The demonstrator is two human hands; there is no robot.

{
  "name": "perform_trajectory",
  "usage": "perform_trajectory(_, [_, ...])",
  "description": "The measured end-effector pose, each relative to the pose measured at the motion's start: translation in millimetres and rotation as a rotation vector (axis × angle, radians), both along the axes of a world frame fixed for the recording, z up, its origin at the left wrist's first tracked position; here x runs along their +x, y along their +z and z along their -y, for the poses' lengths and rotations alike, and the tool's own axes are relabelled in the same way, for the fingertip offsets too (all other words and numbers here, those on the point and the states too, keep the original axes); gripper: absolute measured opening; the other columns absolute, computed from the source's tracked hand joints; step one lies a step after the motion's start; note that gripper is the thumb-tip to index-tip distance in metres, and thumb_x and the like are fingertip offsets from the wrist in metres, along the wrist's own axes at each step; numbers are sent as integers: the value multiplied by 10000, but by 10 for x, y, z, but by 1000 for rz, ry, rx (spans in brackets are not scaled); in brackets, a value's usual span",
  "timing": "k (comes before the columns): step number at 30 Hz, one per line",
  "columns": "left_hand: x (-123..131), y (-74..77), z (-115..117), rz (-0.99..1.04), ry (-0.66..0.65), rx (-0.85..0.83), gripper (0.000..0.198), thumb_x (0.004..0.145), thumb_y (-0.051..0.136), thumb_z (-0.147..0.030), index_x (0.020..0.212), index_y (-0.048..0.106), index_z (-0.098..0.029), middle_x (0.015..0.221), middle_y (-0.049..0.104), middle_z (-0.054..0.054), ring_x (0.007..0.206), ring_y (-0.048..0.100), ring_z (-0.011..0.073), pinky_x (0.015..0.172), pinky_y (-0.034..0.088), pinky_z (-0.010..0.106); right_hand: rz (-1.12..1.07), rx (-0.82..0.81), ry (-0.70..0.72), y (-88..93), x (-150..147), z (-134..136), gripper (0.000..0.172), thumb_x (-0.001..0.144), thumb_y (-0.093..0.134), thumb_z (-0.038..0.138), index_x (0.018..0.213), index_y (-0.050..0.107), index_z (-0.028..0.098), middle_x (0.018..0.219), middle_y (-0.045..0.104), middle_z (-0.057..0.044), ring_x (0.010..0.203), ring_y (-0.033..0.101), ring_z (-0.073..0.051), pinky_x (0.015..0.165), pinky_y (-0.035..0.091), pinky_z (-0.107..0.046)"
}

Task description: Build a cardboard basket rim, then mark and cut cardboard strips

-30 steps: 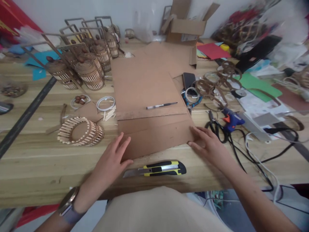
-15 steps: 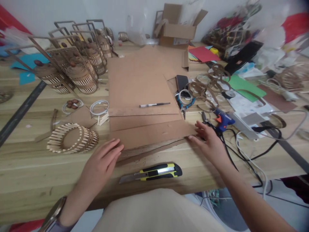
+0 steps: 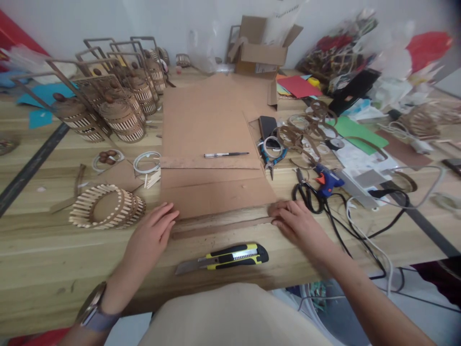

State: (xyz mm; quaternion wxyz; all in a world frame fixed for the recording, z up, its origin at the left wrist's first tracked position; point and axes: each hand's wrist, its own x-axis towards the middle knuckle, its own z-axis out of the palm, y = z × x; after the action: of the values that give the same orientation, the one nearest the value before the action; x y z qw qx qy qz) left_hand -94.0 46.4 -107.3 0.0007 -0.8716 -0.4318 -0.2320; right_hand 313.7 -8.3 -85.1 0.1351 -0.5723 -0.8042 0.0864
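Observation:
A large sheet of brown cardboard (image 3: pixel 209 120) lies on the wooden table in front of me, with creases across its near part. My left hand (image 3: pixel 153 228) rests at the sheet's near left corner, fingers stretched out. Near the right corner, the fingers of my right hand (image 3: pixel 295 223) are drawn together at the end of a narrow cardboard strip (image 3: pixel 223 228); the fingertips are partly hidden. The strip lies just in front of the sheet's near edge. Closer to me is a yellow and black utility knife (image 3: pixel 237 255), blade out to the left. A pen (image 3: pixel 226 154) lies on the cardboard.
At left stand several woven lanterns (image 3: pixel 122 120) with handles, near a slatted ring (image 3: pixel 108 206). To the right are pliers (image 3: pixel 272 156), scissors (image 3: pixel 309 194), a blue glue gun (image 3: pixel 329 180) with cables, and brown loops (image 3: pixel 291 137). An open carton (image 3: pixel 262 54) stands at the back.
My right hand has moved left and slightly down, its fingers closing together. The strip's right end has shifted the same way and it lies straighter. My left hand has barely moved.

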Motion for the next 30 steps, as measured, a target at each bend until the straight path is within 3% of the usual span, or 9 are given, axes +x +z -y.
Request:
perform_trajectory(5, [-74,-65,-12,11,26,-99,406,1034,383,-355,1089,738,-166,1215,721,134,1172,640,307,983,538,513,-213,-170,-105,165,376,181,181,949,510,365,870,610,237,810,674,-61,775,639,-240,723,521,-384])
perform_trajectory(8, [-80,-33,0,31,65,-104,440,1036,374,-408,1089,734,-160,1185,729,141,1146,648,310,975,536,519,-480,-100,-278,270,452,254,215,893,604,468,886,595,254,765,654,-34,697,632,-220,634,520,-344])
perform_trajectory(11, [1,30,60,25,55,-53,440,1041,369,-419,1090,726,-167,1187,722,137,1145,638,307,967,532,520,-688,-23,-394,281,316,193,220,914,558,485,948,541,268,724,624,-4,618,601,-192,567,505,-319])
perform_trajectory(15, [229,137,254,41,-133,-48,362,1044,404,-382,1125,695,-182,1188,713,103,1134,623,261,973,522,457,-390,-215,-266,218,53,-2,203,905,524,425,909,608,240,801,686,-39,702,644,-206,650,518,-335])
perform_trajectory(19, [442,191,453,-33,-378,-140,400,989,511,-484,1135,669,-147,1059,722,111,1000,631,266,869,536,420,-292,-178,-230,247,-97,-131,270,933,486,402,1014,655,208,924,726,-84,802,669,-227,720,520,-342])
perform_trajectory(25, [522,148,529,-182,-373,-188,249,978,567,-343,1048,666,-125,873,690,80,796,604,250,702,504,383,-294,-134,-131,268,-254,-232,265,929,522,404,1025,665,204,892,702,-80,770,650,-221,681,510,-328])
perform_trajectory(30, [505,151,528,-158,-373,-172,269,1020,464,-318,1016,660,-133,845,675,72,763,576,236,678,464,366,-363,-140,-192,169,-354,-296,270,926,530,421,1021,669,210,844,703,-54,697,622,-194,616,479,-303])
